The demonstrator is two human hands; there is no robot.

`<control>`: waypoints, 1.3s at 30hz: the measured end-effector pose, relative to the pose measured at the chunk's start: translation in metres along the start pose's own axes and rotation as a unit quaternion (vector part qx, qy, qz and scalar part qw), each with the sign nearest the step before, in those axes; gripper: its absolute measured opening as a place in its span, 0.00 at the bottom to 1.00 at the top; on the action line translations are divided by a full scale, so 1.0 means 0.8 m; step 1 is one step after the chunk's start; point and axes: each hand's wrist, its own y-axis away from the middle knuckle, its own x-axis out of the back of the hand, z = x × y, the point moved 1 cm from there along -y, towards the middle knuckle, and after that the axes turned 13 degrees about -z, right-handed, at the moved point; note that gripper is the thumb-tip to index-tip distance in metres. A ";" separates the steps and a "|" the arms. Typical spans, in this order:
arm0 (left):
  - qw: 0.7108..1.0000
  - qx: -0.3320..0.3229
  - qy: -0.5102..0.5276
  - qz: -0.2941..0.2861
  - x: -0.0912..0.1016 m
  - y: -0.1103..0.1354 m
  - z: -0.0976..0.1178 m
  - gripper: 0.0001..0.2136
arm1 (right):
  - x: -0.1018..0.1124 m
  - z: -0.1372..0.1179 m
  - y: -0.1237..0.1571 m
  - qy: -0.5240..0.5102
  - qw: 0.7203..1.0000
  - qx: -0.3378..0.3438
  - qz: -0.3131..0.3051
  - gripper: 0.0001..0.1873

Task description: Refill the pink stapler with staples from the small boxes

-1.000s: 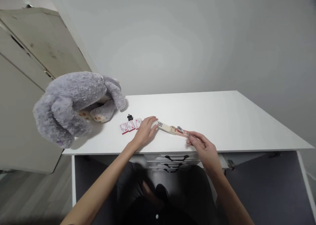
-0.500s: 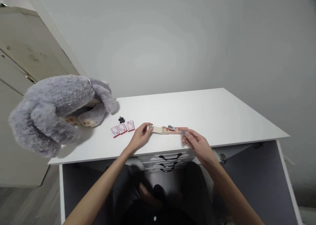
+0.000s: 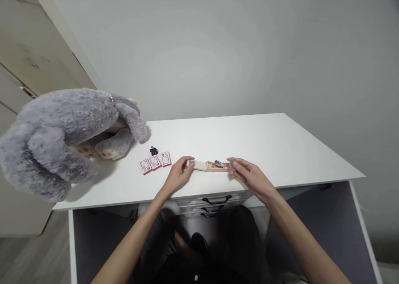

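One case [image 3: 210, 166]: cream end [image 3: 199, 165] in left hand [image 3: 178, 175], pink end [image 3: 220, 168] at right hand [image 3: 252, 177], hold unclear.

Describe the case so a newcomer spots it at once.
Start at the grey plush toy on the white tabletop. Go right past the three boxes to the case, between left hand and right hand. Unlike the boxes, it is long, cream on the left, pink on the right.

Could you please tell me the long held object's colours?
The long object is mostly cream and pinkish, clearest in the head view.
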 end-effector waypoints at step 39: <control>1.000 0.006 0.020 0.013 0.001 0.007 -0.003 0.16 | -0.004 0.032 -0.047 0.552 0.815 0.171 -0.026 0.14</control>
